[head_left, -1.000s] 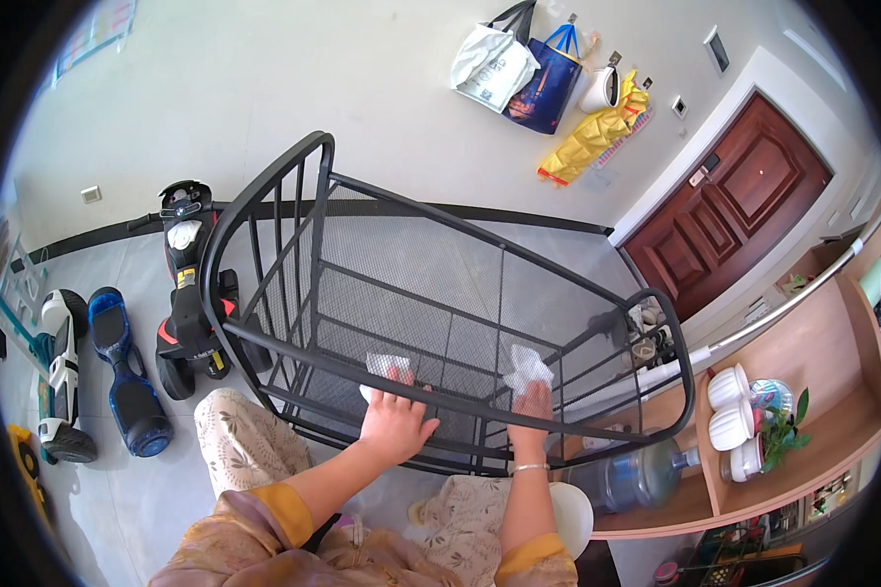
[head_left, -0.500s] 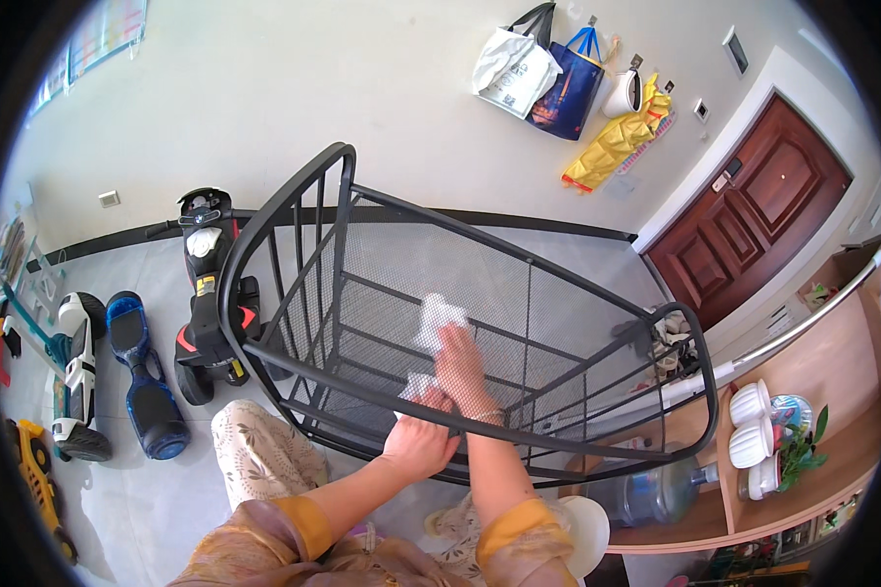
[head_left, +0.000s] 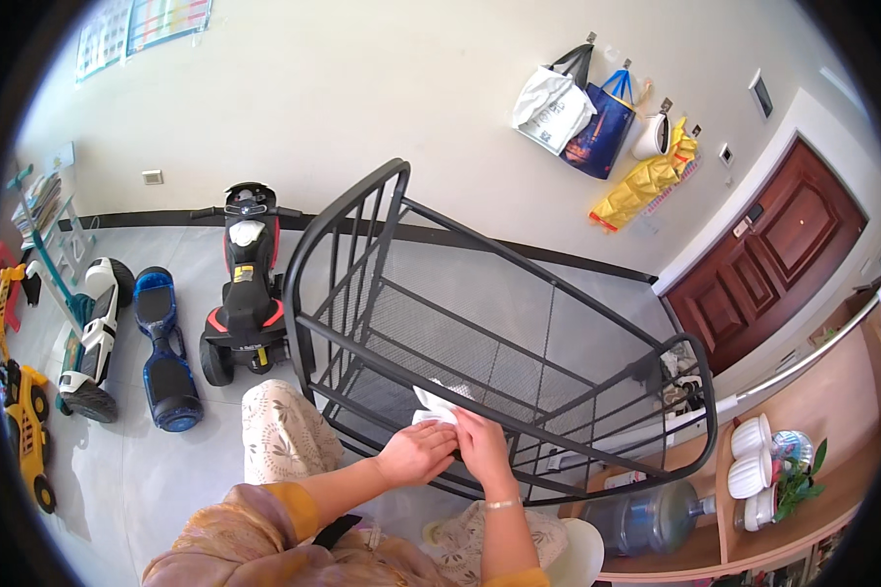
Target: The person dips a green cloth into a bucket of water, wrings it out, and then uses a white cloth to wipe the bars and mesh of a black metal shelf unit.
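Observation:
A black metal rack [head_left: 480,393] with rails and mesh panels stands tilted in front of me. Over its near rail I hold a crumpled white wipe [head_left: 431,405], perhaps a paper tissue. My right hand [head_left: 482,448] has its fingers closed on the right side of the wipe. My left hand [head_left: 417,454], fingers together, grips the wipe's lower left part, right beside the other hand. Part of the wipe is hidden behind the fingers and the rail.
On the left stand a toy motorbike [head_left: 248,303], a blue hoverboard [head_left: 166,347], a white hoverboard [head_left: 93,342] and a yellow toy truck [head_left: 31,430]. At right are a wooden shelf [head_left: 700,558], a large water bottle [head_left: 646,519] and a plant [head_left: 798,489]. Bags [head_left: 602,127] hang on the wall.
My right hand has drawn back from the rack's mesh to the near rail, next to my left hand. The wipe is now bunched between both hands. The view has shifted leftward.

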### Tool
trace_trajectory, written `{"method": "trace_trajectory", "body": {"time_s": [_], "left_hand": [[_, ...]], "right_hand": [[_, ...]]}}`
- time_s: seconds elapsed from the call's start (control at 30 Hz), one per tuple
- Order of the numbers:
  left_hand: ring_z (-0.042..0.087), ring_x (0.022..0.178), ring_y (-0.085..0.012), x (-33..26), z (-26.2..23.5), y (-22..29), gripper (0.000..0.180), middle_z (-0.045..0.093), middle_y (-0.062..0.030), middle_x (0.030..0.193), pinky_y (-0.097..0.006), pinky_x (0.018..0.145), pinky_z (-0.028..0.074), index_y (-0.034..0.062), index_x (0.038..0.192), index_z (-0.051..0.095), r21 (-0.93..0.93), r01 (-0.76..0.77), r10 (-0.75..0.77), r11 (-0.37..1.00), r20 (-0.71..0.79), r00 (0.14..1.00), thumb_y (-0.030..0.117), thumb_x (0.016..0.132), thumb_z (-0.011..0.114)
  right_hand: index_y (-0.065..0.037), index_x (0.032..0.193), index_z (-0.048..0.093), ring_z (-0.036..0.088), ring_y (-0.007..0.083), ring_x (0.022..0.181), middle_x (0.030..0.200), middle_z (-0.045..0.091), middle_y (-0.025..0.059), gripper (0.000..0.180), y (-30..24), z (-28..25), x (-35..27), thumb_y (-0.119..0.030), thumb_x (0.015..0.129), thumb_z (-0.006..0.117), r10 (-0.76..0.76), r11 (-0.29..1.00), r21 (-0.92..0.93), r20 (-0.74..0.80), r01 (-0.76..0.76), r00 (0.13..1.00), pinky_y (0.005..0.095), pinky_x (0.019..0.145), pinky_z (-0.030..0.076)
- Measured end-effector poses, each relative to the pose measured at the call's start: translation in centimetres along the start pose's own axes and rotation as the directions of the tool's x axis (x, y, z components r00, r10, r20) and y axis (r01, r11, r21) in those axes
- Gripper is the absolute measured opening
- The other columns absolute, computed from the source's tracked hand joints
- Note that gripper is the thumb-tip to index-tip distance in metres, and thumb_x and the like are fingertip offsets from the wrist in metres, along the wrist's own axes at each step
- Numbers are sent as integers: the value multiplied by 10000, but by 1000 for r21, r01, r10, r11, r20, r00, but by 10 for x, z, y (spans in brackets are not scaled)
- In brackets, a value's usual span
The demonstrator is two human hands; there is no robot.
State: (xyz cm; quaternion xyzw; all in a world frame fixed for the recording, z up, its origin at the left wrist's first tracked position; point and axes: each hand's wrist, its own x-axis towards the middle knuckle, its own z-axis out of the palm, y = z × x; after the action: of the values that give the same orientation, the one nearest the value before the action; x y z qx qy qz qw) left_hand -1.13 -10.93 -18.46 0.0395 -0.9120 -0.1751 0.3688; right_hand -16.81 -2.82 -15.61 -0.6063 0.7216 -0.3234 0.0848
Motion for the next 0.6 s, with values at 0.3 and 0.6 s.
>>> {"method": "trace_trajectory", "body": {"time_s": [0.3,0.6], "left_hand": [[411,1320,-266,9,-24,-32,566,508,-109,1363,-449,1101,292,42,1308,514,198,130,-196,971,360,912,467,941,447],[397,1327,-370,66,17,-114,506,374,-224,1452,-422,1108,327,-26,1372,420,18,440,-427,898,279,860,173,912,484]], "right_hand": [[11,1028,654,584,346,1039,1108,648,144,207,-10,15,-68,-52,842,589,31,978,-178,-397,-110,917,430,922,448],[58,1180,567,530,413,1132,1213,567,256,333,7,32,1,-82,878,550,142,955,-212,-281,-206,949,460,982,419]]}}
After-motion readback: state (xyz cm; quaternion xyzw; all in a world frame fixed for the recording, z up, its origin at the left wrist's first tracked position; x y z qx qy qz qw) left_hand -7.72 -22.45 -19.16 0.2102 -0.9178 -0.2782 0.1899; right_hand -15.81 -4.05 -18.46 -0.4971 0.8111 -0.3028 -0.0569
